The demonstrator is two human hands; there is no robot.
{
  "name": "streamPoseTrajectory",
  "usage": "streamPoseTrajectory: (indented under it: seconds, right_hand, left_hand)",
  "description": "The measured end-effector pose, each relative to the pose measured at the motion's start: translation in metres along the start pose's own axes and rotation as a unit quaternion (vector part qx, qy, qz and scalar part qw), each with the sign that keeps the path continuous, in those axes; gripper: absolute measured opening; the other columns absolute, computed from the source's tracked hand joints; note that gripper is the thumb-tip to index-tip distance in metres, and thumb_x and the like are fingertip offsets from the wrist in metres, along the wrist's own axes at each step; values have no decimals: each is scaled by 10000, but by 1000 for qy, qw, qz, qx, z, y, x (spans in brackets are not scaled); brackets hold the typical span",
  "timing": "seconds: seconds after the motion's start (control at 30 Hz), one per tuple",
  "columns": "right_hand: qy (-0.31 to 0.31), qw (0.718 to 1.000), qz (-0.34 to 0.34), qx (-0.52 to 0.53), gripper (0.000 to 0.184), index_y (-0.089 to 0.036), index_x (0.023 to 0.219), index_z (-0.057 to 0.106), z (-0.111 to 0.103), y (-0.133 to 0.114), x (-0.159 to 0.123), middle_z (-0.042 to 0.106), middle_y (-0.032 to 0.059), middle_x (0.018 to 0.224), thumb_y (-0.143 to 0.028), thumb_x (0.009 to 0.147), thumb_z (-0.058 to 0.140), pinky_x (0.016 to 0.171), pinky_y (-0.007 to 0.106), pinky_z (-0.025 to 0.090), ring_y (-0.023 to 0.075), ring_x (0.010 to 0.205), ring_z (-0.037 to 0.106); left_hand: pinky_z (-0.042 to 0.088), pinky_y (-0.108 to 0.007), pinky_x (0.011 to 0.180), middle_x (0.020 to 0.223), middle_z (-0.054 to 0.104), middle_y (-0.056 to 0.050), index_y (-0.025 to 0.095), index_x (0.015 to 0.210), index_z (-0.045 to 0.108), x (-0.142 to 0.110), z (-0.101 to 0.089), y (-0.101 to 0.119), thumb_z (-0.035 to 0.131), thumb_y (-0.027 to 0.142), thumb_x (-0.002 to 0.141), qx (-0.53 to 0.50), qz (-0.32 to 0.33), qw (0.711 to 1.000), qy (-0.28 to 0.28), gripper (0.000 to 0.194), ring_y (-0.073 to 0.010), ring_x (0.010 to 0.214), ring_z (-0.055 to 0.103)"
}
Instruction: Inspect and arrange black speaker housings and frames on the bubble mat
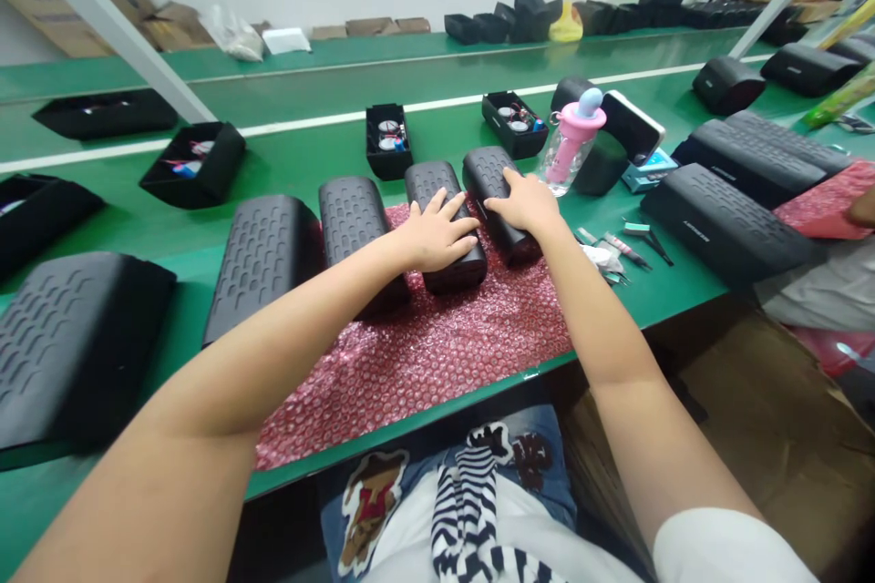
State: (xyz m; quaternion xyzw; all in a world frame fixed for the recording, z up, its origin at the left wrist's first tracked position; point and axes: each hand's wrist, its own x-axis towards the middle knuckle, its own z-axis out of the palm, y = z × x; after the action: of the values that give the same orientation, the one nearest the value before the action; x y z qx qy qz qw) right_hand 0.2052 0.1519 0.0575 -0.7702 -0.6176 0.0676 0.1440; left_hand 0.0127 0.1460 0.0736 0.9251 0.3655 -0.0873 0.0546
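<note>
My left hand point(441, 235) lies with spread fingers on top of a black speaker point(434, 182) with a dimpled face. Just to its right, my right hand point(530, 200) rests on a similar black speaker point(487, 166), thumb and fingers apart. Both speakers lie on pink bubble wrap point(437, 355). Left of my left hand is another dimpled speaker point(348, 205), partly behind my forearm. A larger one point(263, 241) sits farther left. The undersides of the speakers are hidden.
Open black housings point(388, 146) with wires and round parts stand along the green bench point(287, 141). A pink-lidded bottle point(571, 141) and a propped phone point(633, 127) are right of my hand, near small tools point(635, 246). More speakers point(731, 223) and a co-worker's arm are at far right.
</note>
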Motion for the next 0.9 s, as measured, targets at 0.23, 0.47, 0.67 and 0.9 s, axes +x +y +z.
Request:
streamPoseTrajectory:
  seconds: [0.23, 0.47, 0.67, 0.9]
  right_hand:
    - [-3, 999, -44, -6, 754, -138, 1445, 500, -4, 8, 8, 625, 196, 1321, -520, 818, 671, 1010, 465, 471, 366, 1209, 593]
    - [25, 996, -81, -18, 659, -125, 1295, 636, -4, 12, 12, 692, 168, 1205, -526, 776, 710, 999, 469, 483, 367, 1141, 630]
    - [23, 996, -88, -21, 644, -143, 1261, 657, -5, 14, 15, 703, 150, 1170, -550, 764, 712, 998, 483, 488, 359, 1117, 640]
    - [40, 997, -70, -1, 710, -159, 1309, 638, -3, 13, 17, 673, 149, 1239, -539, 720, 750, 1017, 469, 481, 350, 1159, 621]
  left_hand:
    - [209, -774, 1079, 1671, 86, -159, 276, 1504, 396, 0, -2, -1, 289, 476, 1011, 6, 9, 1000, -7, 543, -467, 1510, 53]
    - [267, -771, 1055, 1661, 143, -159, 289, 1467, 455, 1, -6, -1, 308, 462, 1011, 7, 15, 1000, -1, 510, -467, 1502, 112]
    - [241, -784, 1059, 1661, 131, -169, 266, 1474, 442, 1, -1, 4, 308, 450, 1012, 12, 4, 1000, 6, 514, -468, 1506, 84]
    - [236, -771, 1071, 1660, 144, -166, 265, 1469, 445, 1, 3, 2, 309, 467, 1007, 10, 1, 1000, 20, 523, -460, 1509, 91]
